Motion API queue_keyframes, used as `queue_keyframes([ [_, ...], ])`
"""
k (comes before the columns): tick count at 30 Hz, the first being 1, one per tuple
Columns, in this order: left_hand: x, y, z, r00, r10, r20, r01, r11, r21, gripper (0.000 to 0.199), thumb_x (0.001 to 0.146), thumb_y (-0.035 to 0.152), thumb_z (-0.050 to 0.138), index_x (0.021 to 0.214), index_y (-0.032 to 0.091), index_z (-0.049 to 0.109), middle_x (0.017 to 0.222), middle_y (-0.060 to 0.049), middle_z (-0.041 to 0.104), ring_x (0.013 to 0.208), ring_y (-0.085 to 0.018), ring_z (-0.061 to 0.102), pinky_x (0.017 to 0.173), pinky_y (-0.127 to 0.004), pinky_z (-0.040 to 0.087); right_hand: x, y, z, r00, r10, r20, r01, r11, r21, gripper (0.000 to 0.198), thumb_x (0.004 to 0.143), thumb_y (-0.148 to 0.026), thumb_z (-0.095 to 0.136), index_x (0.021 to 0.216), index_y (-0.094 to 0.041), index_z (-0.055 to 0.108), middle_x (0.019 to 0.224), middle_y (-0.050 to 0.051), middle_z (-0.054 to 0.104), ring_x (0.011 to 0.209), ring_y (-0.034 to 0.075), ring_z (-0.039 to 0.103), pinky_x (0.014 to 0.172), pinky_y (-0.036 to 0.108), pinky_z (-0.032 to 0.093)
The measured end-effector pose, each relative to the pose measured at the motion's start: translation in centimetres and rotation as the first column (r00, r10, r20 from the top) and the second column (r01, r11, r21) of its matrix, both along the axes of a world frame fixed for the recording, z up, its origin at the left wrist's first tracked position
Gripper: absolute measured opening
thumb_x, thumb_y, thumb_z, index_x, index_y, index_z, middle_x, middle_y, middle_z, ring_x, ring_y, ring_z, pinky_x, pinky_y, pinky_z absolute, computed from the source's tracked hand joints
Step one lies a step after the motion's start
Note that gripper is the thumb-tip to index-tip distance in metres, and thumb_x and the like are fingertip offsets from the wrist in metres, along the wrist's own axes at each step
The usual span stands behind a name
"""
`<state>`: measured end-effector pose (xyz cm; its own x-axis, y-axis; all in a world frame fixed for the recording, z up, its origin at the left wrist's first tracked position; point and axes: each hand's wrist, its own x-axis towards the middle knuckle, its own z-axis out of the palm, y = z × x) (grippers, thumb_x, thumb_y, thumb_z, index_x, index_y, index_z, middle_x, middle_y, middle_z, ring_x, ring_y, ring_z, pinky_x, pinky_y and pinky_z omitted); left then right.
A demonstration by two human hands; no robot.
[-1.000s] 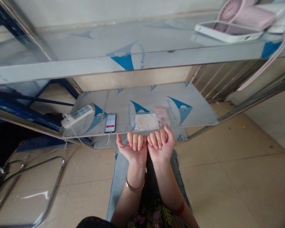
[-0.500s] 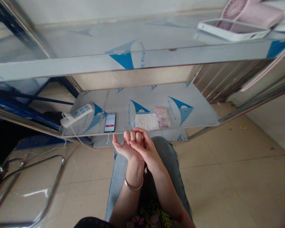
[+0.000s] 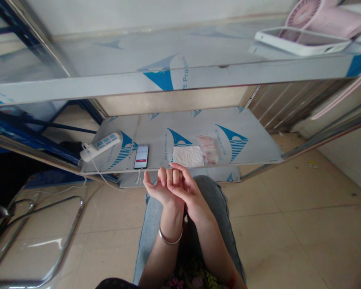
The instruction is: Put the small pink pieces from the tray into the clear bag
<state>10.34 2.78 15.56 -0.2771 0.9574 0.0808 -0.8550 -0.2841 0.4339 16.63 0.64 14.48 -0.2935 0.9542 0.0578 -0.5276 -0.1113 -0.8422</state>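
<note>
Palm up above my knees, my left hand (image 3: 162, 188) wears a silver bangle (image 3: 171, 237) on its wrist. Its thumb points out to the left and its fingers are curled in, with no object visible in them. My right hand (image 3: 192, 194) wraps the left one from the right side, its thumb lying across the curled fingers. Just beyond the hands, on the lower shelf, lie a folded white tissue (image 3: 189, 156) and a clear plastic bag of thin pinkish sticks (image 3: 209, 148). A phone (image 3: 141, 156) with a lit screen lies to the left, a white cable at its lower end.
A white power strip (image 3: 100, 147) sits at the left of the film-covered metal shelf (image 3: 252, 136). Above, the upper shelf edge (image 3: 108, 86) crosses the view. On it are a white-framed device (image 3: 301, 40) and a pink handheld fan (image 3: 333, 22). A chrome chair frame (image 3: 69, 237) stands at left.
The view has shifted slightly, so the shelves appear a little further right and lower. My hands stay clasped in nearly the same pose, with the right thumb slightly moved over the left fingers.
</note>
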Motion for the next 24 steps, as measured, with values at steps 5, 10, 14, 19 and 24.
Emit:
queue_keyframes([
  [5, 0.03, 0.01, 0.12, 1.000, -0.002, -0.002, 0.002, 1.000, -0.023, 0.065, 0.078, 0.061, 0.051, 0.042, 0.019, 0.016, 0.036, 0.006, 0.013, 0.033, -0.007, 0.023, 0.037, -0.022, 0.025, 0.11, 0.02, 0.11, 0.999, 0.032, 0.001, -0.032, 0.999, -0.003, 0.051, 0.076, -0.022, 0.068, 0.123, -0.034, 0.055, 0.081, -0.003, 0.054, 0.089, 0.016, 0.058, 0.091, 0.036, 0.048],
  [10, 0.22, -0.02, 0.32, 1.000, 0.022, 0.005, -0.021, 0.996, -0.083, 0.065, 0.076, 0.061, 0.051, 0.042, 0.019, 0.014, 0.035, 0.005, 0.014, 0.031, -0.007, 0.021, 0.036, -0.023, 0.023, 0.00, -0.04, -0.05, 1.000, 0.003, 0.002, -0.003, 0.999, -0.035, 0.047, 0.077, -0.022, 0.067, 0.122, -0.032, 0.056, 0.088, -0.002, 0.058, 0.092, 0.017, 0.059, 0.091, 0.036, 0.049],
  [14, 0.35, -0.10, 0.52, 1.000, 0.029, -0.002, -0.029, 0.993, -0.112, 0.067, 0.076, 0.061, 0.051, 0.042, 0.019, 0.012, 0.035, 0.006, 0.013, 0.031, -0.007, 0.019, 0.035, -0.022, 0.023, -0.04, -0.07, -0.09, 1.000, 0.008, -0.010, -0.009, 0.999, -0.038, 0.050, 0.076, -0.020, 0.067, 0.123, -0.031, 0.055, 0.086, -0.003, 0.059, 0.090, 0.016, 0.059, 0.091, 0.035, 0.049],
  [19, 0.71, 0.03, 0.56, 0.999, -0.044, -0.015, 0.042, 0.990, -0.136, 0.066, 0.082, 0.044, 0.057, 0.043, 0.019, 0.009, 0.037, 0.007, 0.009, 0.031, -0.006, 0.015, 0.032, -0.021, 0.020, -0.10, -0.08, 0.09, 0.998, -0.055, 0.025, 0.056, 0.996, -0.065, 0.046, 0.075, -0.023, 0.070, 0.119, -0.031, 0.058, 0.087, -0.003, 0.061, 0.092, 0.017, 0.059, 0.093, 0.036, 0.048],
  [24, 0.99, 0.12, 0.39, 0.994, -0.107, 0.026, 0.110, 0.987, -0.120, 0.065, 0.087, 0.038, 0.054, 0.045, 0.020, 0.008, 0.038, 0.007, 0.007, 0.033, -0.006, 0.009, 0.030, -0.023, 0.015, -0.04, 0.09, -0.39, 0.994, -0.086, 0.065, 0.087, 0.996, -0.017, 0.041, 0.076, -0.024, 0.070, 0.115, -0.032, 0.060, 0.092, -0.003, 0.062, 0.092, 0.018, 0.058, 0.089, 0.036, 0.051],
])
